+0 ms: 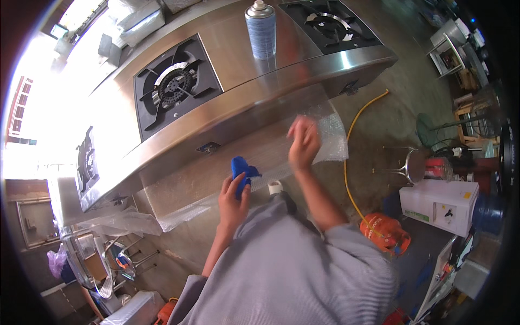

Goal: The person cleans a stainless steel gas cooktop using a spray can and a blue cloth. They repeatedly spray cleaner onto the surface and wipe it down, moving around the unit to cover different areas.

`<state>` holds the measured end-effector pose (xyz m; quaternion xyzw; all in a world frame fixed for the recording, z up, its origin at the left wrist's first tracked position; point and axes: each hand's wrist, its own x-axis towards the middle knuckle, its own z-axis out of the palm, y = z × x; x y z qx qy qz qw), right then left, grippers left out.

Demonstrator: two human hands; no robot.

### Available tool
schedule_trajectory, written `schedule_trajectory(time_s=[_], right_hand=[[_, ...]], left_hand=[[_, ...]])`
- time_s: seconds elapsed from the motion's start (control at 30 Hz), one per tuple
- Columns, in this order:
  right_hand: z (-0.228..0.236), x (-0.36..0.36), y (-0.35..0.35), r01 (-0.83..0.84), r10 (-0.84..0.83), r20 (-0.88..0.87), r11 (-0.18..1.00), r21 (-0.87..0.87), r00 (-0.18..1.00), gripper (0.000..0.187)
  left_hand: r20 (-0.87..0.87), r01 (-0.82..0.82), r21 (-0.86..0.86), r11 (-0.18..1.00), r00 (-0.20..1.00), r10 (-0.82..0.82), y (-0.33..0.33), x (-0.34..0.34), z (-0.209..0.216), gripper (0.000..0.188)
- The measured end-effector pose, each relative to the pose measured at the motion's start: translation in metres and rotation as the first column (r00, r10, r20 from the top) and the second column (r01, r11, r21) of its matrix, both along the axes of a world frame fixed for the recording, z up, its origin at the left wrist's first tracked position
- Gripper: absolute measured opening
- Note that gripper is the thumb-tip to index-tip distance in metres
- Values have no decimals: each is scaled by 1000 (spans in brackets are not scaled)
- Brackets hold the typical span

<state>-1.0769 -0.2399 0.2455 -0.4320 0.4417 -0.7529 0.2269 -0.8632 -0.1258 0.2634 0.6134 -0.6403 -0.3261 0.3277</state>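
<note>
Nearest the body, the left hand [233, 201] is on the near side of the steel counter [233, 59], its grip closed around a crumpled blue cloth [240, 165], which sticks up past the fingers and stands apart from the counter's front edge. The right hand [304, 143] is raised farther right along that front; its fingers look curled, but blur hides them, and I cannot tell whether its grip is narrow or holds anything. I judge the step in hand to be handling the cloth, with neither hand at work on the counter's top. Below the counter's front edge, clear bubble wrap [331, 132] spreads out, and a control knob [208, 148] is set into its front face. On the counter's top, a burner [176, 81] sits left of centre, an upright blue spray can [261, 32] stands toward the right, and another burner [330, 26] lies beyond it, nearer the right end. Any move onto the counter would, I judge, call for lifting the cloth over the front edge, clear of the wrap, and keeping the can from being knocked.
</note>
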Motion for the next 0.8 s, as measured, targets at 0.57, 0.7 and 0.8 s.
schedule_trajectory(time_s=[0.57,0.7,0.8], right_hand=[[-89,36,17,-308,268,956,926,-221,121,44],[-81,90,-39,-300,134,461,903,308,877,63],[-60,140,-75,140,-129,-60,955,263,990,84]], left_hand=[[194,781,221,584,551,-811,-40,-10,98,85],[188,725,384,571,545,-817,-60,39,70,73],[179,683,479,552,539,-823,-66,78,39,64]])
